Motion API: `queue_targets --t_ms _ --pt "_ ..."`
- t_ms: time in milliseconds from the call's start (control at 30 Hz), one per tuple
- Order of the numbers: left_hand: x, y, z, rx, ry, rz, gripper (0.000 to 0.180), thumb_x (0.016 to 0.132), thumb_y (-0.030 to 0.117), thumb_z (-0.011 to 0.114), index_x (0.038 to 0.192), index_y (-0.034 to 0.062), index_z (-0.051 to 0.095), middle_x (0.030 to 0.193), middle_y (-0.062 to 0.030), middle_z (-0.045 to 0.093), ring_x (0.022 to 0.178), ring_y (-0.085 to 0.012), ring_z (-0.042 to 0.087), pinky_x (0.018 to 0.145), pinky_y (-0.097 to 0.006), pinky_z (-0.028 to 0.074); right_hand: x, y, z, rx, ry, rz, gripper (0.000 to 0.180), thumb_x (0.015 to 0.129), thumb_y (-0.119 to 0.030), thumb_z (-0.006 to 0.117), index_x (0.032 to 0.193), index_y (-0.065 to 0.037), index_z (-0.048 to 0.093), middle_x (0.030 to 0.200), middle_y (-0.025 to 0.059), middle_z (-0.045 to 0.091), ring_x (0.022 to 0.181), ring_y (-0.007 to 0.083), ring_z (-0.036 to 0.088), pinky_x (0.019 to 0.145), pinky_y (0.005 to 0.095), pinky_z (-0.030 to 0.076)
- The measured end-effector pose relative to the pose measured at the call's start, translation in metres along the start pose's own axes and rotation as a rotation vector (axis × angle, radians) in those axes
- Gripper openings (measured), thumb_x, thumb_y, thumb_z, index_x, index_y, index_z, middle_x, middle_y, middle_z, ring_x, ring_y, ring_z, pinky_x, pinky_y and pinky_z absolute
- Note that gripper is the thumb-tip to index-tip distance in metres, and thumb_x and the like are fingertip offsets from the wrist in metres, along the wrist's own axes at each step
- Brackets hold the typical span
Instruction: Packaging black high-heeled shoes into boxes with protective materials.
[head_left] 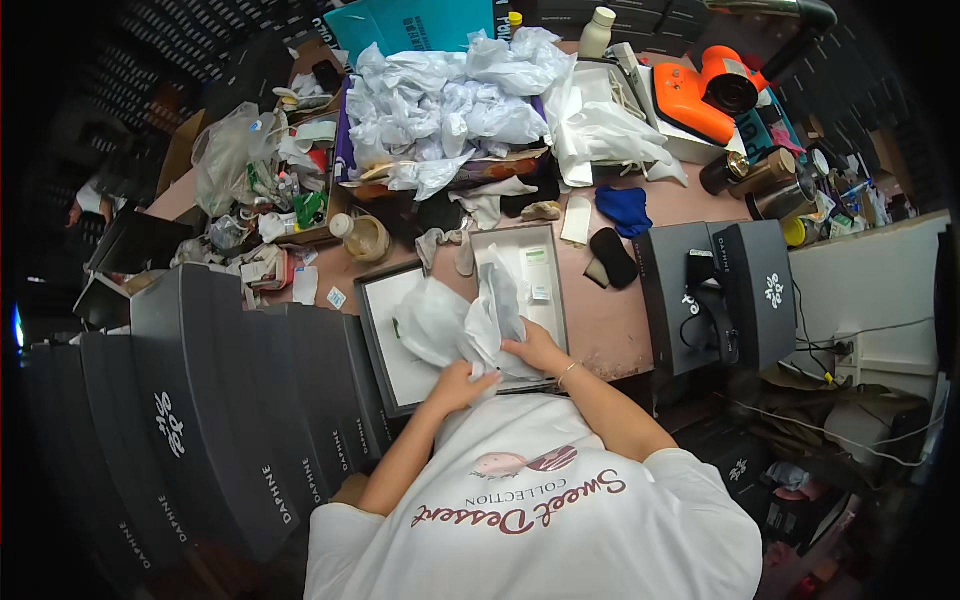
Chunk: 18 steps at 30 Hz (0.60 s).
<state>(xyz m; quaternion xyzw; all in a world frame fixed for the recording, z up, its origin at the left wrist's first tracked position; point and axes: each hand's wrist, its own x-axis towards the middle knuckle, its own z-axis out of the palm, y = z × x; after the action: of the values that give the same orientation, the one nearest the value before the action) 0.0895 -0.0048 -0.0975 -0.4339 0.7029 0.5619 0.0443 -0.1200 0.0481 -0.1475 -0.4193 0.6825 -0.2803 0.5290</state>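
Observation:
In front of me lies an opened dark grey shoebox [384, 362] with a pale inside, its two halves side by side. Over it I hold a crumpled white plastic bag [436, 318] with both hands. My left hand [468, 385] pinches the bag's near edge, fingers closed. The fingers of my right hand [538, 350] are closed on the bag's right side. Whether anything is inside the bag I cannot tell. Small white and green labels [538, 258] show in the right half of the box.
Dark grey shoeboxes [215, 400] stand in rows at my left, and two more [755, 290] at the right. A carton heaped with white plastic bags [450, 110] is at the back. An orange machine [695, 100], a jar [362, 238], a blue cloth [623, 210] and a black pad [613, 258] lie around.

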Motion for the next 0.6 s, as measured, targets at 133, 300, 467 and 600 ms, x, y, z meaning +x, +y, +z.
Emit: queue_targets --t_ms 133,300,467,600 --pt "0.017 -0.013 0.025 -0.009 -0.164 0.139 0.049 0.080 0.048 0.068 0.093 0.0004 0.068 0.081 -0.0212 0.067 0.077 -0.0346 0.065 0.073 -0.040 0.049 -0.022 -0.008 0.011 -0.566 0.288 -0.063 0.058 0.071 -0.031 0.076 0.120 -0.005 0.058 0.134 0.0202 0.042 0.120 0.0358 0.044 0.092 0.0448 0.044" --pt "0.040 -0.034 0.032 -0.118 -0.202 0.293 0.047 0.081 0.044 0.069 0.099 0.0008 0.065 0.093 -0.0189 0.066 0.086 -0.0309 0.063 0.077 -0.038 0.048 -0.007 0.008 -0.002 -0.231 0.177 0.035 0.061 0.068 -0.029 0.076 0.122 -0.007 0.059 0.123 0.0222 0.053 0.113 0.0367 0.051 0.096 0.0398 0.043" --pt "0.033 -0.023 0.024 -0.134 -0.249 0.175 0.044 0.082 0.038 0.070 0.107 0.0027 0.062 0.107 -0.0116 0.061 0.101 -0.0223 0.057 0.087 -0.034 0.044 -0.021 -0.067 -0.050 -0.645 0.205 -0.094 0.048 0.066 -0.024 0.076 0.107 -0.005 0.061 0.100 0.0183 0.061 0.098 0.0354 0.057 0.081 0.0437 0.047" --pt "0.036 -0.037 0.031 -0.166 -0.209 0.283 0.048 0.082 0.041 0.069 0.110 0.0027 0.060 0.106 -0.0140 0.060 0.102 -0.0273 0.057 0.089 -0.036 0.044 -0.021 -0.061 -0.035 -1.121 0.301 -0.196 0.035 0.068 -0.023 0.074 0.097 -0.008 0.061 0.097 0.0148 0.060 0.097 0.0305 0.057 0.083 0.0444 0.042"
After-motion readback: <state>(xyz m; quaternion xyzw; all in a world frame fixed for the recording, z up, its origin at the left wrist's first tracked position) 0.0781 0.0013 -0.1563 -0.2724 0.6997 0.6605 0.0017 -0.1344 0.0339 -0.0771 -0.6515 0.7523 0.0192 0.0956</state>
